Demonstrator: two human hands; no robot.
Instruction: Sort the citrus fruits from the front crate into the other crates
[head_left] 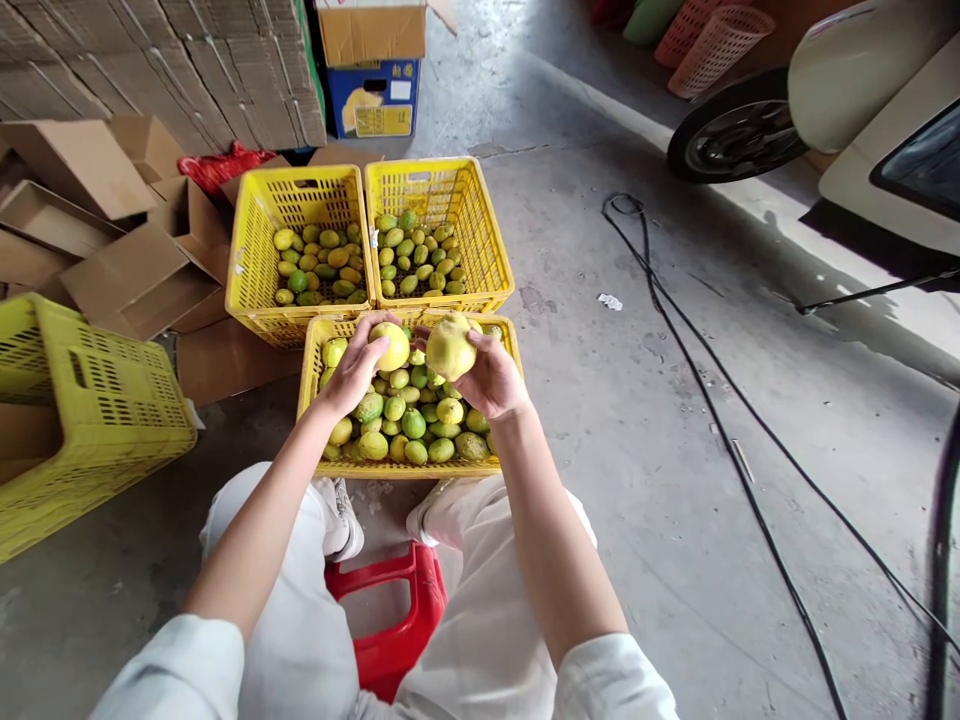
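My left hand [360, 365] is closed round a yellow-green lemon [393, 347]. In my right hand [491, 375] is a larger, lumpy pale yellow lemon [450, 347], gripped between thumb and fingers. Both hands are raised close together above the near yellow crate [309, 385], which holds many green and yellow lemons [413, 423]. Behind it stand two more yellow crates side by side. The back left crate [300, 180] has yellow and green lemons [328, 239] in it, and the back right crate [491, 235] has mostly green ones [406, 247].
Another yellow crate [124, 400] lies tilted at the left, near loose cardboard boxes [135, 270]. A red stool [405, 640] is beneath me. Black cables [697, 390] run across the floor to the right, below a vehicle's wheel [739, 130]. A blue carton [375, 100] stands behind.
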